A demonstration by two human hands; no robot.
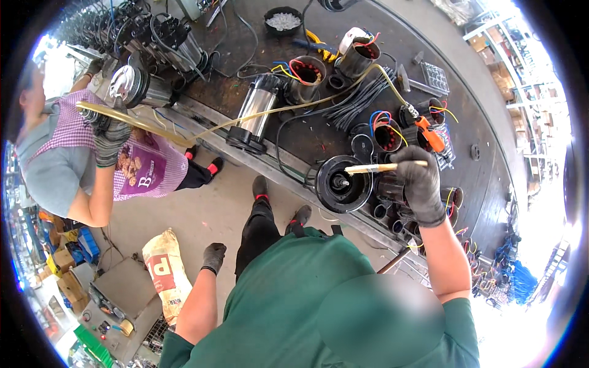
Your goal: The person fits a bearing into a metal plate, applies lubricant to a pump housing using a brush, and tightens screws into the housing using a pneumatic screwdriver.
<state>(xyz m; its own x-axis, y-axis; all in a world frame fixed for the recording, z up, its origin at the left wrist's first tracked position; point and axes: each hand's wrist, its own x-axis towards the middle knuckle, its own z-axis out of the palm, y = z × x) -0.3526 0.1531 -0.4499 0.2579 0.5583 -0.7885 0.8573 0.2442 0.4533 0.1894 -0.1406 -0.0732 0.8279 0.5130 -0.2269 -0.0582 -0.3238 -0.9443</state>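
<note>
My right hand point(419, 179), in a dark glove, grips a thin wooden stick point(377, 167) whose tip reaches over the open end of a round black motor housing point(340, 184) at the workbench edge. My left hand point(213, 256), also gloved, hangs loosely closed beside my body above the floor, holding nothing. I wear a green shirt and black trousers.
The dark workbench point(319, 138) carries several motor stators with coloured wires, a shiny metal cylinder point(254, 107), a bowl of white parts point(283, 21) and an orange tool point(429, 134). A co-worker in a checked apron point(147, 165) stands at left holding a yellowish hose point(123, 116). A printed sack point(164, 270) lies on the floor.
</note>
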